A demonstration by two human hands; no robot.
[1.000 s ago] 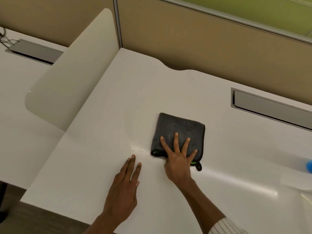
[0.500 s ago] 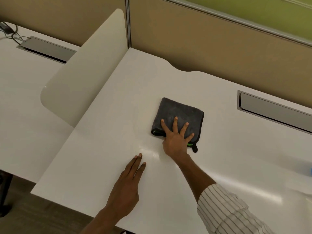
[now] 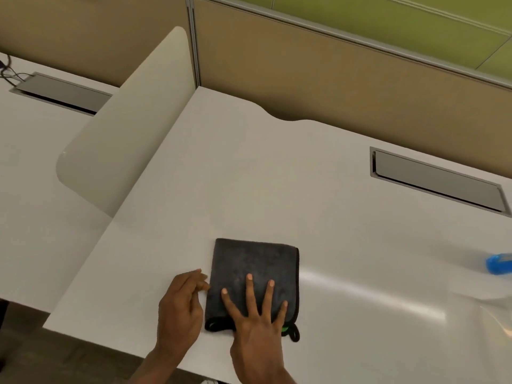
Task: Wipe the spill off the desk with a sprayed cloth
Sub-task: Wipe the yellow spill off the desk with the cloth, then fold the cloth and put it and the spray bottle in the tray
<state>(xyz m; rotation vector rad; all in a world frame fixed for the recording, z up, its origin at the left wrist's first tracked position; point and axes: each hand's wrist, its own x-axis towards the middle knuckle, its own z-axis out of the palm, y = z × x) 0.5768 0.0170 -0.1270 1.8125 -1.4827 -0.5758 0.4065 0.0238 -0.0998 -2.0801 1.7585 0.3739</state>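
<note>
A folded dark grey cloth (image 3: 249, 267) with a green-and-black loop lies on the white desk (image 3: 249, 176) close to its near edge. My right hand (image 3: 257, 328) lies flat on the cloth's near half, fingers spread, pressing it down. My left hand (image 3: 180, 306) rests on the desk right beside the cloth's left edge, its fingers loosely curled and holding nothing. A shiny streak (image 3: 360, 289) runs across the desk to the right of the cloth. I cannot tell whether it is wet or a reflection.
A blue spray bottle (image 3: 498, 263) shows at the right edge. A grey cable hatch (image 3: 437, 181) is set into the desk at the back right. A cream divider panel (image 3: 124, 139) stands along the left side, and tan partitions (image 3: 332, 79) stand behind.
The cloth was pushed away from me, then drawn back to the near edge under my right hand. My left hand shifted right to the cloth's left edge and curled its fingers.
</note>
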